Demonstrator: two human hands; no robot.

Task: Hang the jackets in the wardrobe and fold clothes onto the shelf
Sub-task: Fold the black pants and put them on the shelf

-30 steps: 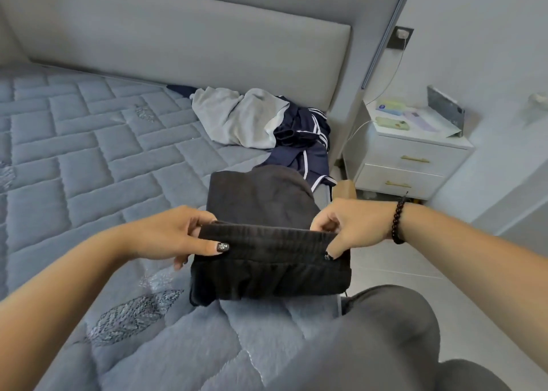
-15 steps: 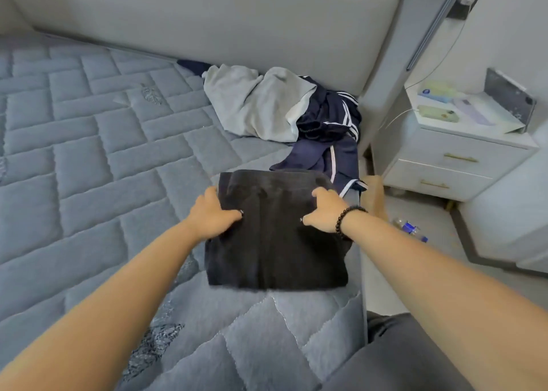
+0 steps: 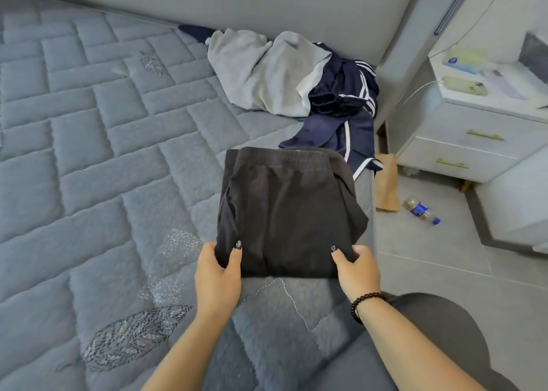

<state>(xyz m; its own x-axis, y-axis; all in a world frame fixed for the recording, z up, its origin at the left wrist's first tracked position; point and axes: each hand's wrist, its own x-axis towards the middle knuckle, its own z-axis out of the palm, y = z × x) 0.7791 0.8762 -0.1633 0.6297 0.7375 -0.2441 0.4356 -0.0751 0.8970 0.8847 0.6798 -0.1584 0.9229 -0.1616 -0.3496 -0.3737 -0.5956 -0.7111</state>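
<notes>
Folding step: the black trousers lie on the bed as a folded rectangle, near its right edge, with the waistband on the far side.
Head view, left hand: the left hand pinches the near left corner of the black trousers, thumb on top of the cloth and the other fingers under or around the edge.
Head view, right hand: the right hand pinches the near right corner in the same way, thumb on top; a bead bracelet is on this wrist.
Head view, other clothes: a grey garment and a navy striped garment lie in a loose pile further up the bed, by the headboard, just beyond the black trousers, and are not yet folded.
Head view, surroundings: a nightstand stands right of the bed; a plastic bottle and a brown paper bag are on the floor.
Step in hand: I judge that the fold of this piece is finished or almost finished.
Next move: probably to lift the bundle by both near corners, or to make one more fold; it calls for an even grip so the layers do not slide open.
Wardrobe and shelf: not in view.
</notes>
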